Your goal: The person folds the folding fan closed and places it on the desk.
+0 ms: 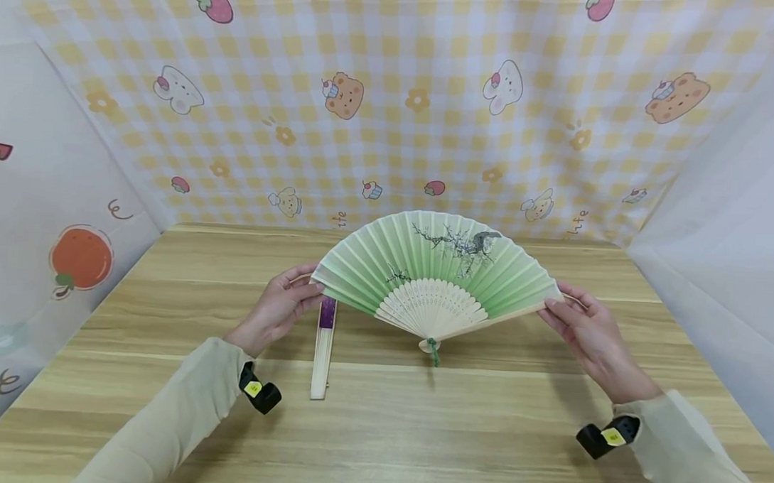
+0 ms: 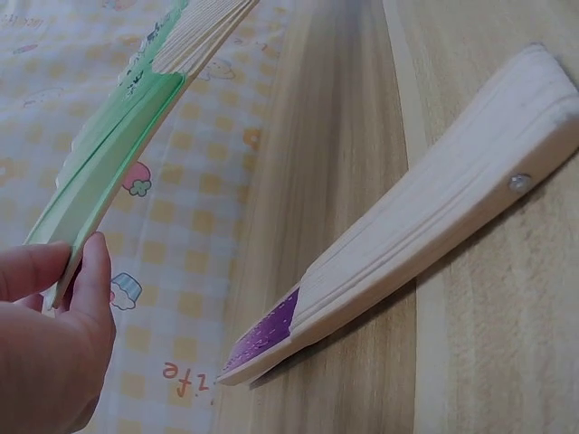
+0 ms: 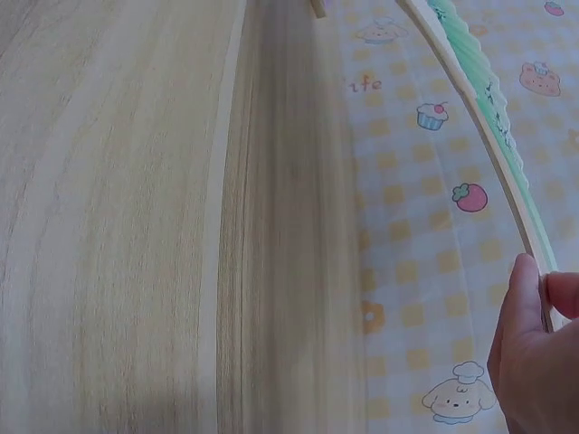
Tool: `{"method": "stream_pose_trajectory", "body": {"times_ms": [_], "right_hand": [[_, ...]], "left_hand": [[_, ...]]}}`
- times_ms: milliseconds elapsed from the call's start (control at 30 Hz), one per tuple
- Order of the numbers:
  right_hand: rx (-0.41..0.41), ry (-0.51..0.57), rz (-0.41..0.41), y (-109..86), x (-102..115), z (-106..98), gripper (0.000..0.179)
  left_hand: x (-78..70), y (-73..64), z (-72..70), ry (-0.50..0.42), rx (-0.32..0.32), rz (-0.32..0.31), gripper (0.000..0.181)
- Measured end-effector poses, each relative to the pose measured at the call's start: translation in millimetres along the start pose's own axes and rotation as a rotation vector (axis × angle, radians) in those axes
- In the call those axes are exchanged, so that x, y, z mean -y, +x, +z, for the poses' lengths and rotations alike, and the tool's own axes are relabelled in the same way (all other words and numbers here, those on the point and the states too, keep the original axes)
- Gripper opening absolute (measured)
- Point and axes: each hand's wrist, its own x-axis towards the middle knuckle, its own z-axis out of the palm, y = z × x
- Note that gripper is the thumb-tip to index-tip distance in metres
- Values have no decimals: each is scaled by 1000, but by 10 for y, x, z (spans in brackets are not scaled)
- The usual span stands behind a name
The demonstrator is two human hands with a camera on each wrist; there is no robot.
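A green folding fan [image 1: 437, 264], spread wide with a dark blossom-branch print, is held up above the table. My left hand [image 1: 281, 305] pinches its left outer edge between thumb and fingers, as the left wrist view also shows at the fan's end [image 2: 99, 185]. At the opposite outer rib my right hand [image 1: 591, 334] pinches the fan in the same way. A green cord [image 1: 433, 351] hangs from the pivot. Close to my left hand lies a folded fan [image 1: 322, 356] with pale ribs and purple cloth, its upper end partly hidden behind the green fan and hand.
A wood-grain table [image 1: 419, 434] extends beneath both hands. Behind it hangs a yellow checked cloth [image 1: 391, 128] with cartoon prints. White sheets enclose the left side [image 1: 37, 187] and the right side [image 1: 734, 197]. Each wrist wears a black strap camera.
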Motion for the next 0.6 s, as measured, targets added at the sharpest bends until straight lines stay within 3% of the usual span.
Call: {"method": "stream_pose_trajectory", "body": {"times_ms": [233, 600], "right_hand": [[-8, 10, -7, 15, -21, 19, 24], [-5, 19, -5, 24, -36, 61, 26]], "left_hand": [[10, -24, 15, 15, -50, -16, 33], [13, -43, -9, 13, -79, -16, 36]]}}
